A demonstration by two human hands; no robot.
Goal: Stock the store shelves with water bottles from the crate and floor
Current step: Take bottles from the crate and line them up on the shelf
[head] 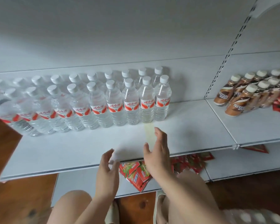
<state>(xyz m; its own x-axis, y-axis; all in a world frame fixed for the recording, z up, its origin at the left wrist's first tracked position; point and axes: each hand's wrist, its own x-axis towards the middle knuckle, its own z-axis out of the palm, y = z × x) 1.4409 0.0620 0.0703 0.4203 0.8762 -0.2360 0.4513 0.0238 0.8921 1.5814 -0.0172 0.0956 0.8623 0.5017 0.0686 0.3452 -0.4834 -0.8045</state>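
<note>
Both hands [107, 171] [158, 157] empty, fingers [158, 135] loosely spread apart.

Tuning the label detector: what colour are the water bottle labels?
Red-orange and white with red lettering on the water bottles; head view.

— Can't make out the leftmost water bottles [0, 101]: smeared, cropped by the left edge.
— Same with the back row [109, 75]: hidden but for caps.
— Can't read the small print on the labels [131, 105].
— Lost some of the red packets [132, 171] under the shelf [55, 151] and behind the right hand [157, 156].
— Clipped at the right edge among the coffee bottles [242, 96]. Blurred at the fingertips [111, 151] of the left hand [107, 170].
</note>
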